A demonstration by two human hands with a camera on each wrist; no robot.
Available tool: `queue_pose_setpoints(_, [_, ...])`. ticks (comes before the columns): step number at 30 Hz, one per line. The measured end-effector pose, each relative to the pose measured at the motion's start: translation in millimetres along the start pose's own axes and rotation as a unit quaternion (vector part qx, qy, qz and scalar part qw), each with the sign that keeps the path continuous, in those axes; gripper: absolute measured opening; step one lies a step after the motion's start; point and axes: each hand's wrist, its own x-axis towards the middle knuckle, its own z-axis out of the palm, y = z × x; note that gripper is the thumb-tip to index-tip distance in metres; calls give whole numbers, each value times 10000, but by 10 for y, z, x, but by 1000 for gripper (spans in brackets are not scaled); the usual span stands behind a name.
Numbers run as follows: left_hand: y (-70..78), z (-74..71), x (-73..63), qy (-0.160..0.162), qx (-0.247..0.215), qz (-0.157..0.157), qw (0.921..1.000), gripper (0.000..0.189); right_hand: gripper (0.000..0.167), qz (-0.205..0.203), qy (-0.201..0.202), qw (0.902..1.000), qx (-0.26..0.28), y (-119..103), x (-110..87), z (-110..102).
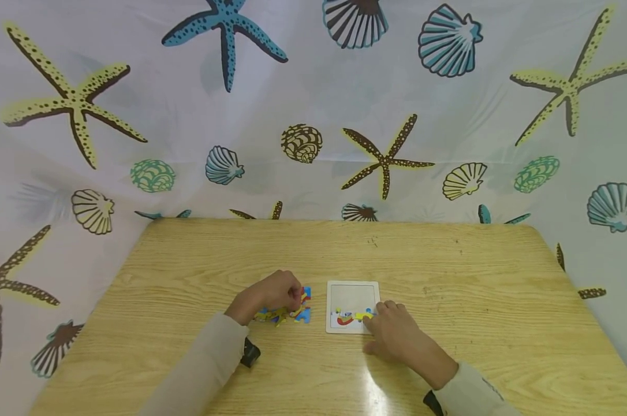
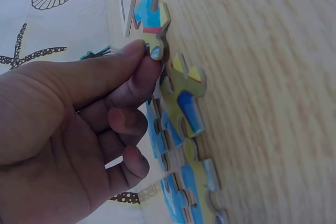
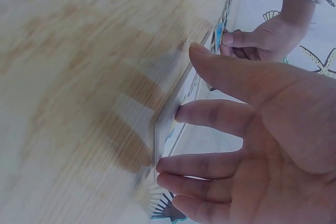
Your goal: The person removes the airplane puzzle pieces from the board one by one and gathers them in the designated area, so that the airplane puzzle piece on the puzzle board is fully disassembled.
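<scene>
Yellow-and-blue puzzle pieces (image 2: pixel 182 90) lie left of the tray (image 1: pixel 352 296) on the tabletop (image 1: pixel 448 277), where I have the left hand (image 1: pixel 274 292) pinching one piece (image 2: pixel 152 30) and the right hand (image 1: pixel 396 332) spread at the tray's edge: picking, I judge, with a clear lift called for next.

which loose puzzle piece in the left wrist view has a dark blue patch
The olive piece with yellow-and-red tips; blue on the other pieces is paler.
</scene>
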Motion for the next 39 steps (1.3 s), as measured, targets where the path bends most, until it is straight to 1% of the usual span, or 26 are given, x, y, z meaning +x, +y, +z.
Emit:
queue_pose_setpoints(7, [17, 1, -9, 75, 63, 13, 10000, 16, 45, -3, 29, 10000, -18, 3, 2, -4])
queue_pose_setpoints(17, [13, -13, -7, 158, 324, -36, 9993, 19, 44, -9, 67, 9998, -161, -2, 3, -13])
queue_pose_setpoints(25, [16, -4, -25, 197, 221, -229, 9993, 16, 45, 16, -14, 9999, -111, 2, 10, -11])
queue_pose_setpoints(31, [12, -28, -25, 274, -18, -123, 9995, 14, 48, 61, -26, 10000, -25, -14, -6, -25])
queue_pose_setpoints(36, [30, -85, -25, 344, -102, 274, 9990, 12, 50, -1, 129, 9998, 169, -40, -13, 0])
queue_pose_setpoints(39, [76, -112, -28, 364, -135, 417, 9984, 11, 49, -94, 237, 9994, 230, -74, 1, 16])
